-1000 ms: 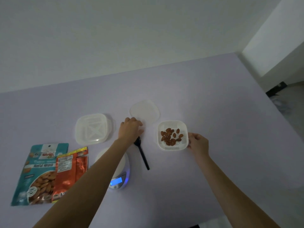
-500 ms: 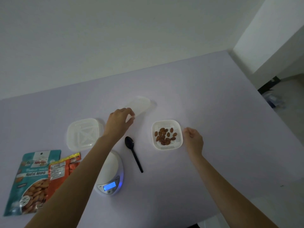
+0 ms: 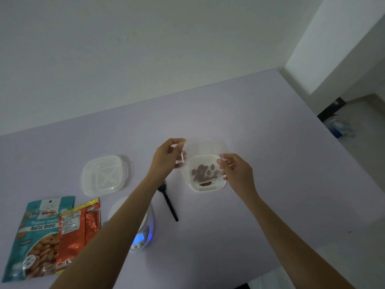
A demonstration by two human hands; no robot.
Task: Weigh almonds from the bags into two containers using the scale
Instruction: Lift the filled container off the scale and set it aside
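Observation:
A clear plastic lid (image 3: 203,152) hangs just above a white slotted container (image 3: 208,187) that holds several almonds (image 3: 203,173). My left hand (image 3: 166,159) grips the lid's left edge and my right hand (image 3: 235,172) grips its right edge. A second white container (image 3: 105,175), covered with its lid, sits at the left. The round scale (image 3: 141,236) with a lit blue display lies partly under my left forearm. A teal almond bag (image 3: 34,236) and an orange bag (image 3: 77,232) lie flat at the lower left.
A black plastic spoon (image 3: 169,203) lies between the scale and the almond container. The lilac table (image 3: 270,184) meets a white wall at the back and ends at the right, where the floor and a dark object (image 3: 331,109) show.
My left hand lifted the clear lid off the table and carried it right, over the almond container. My right hand left the container's side and took the lid's right edge.

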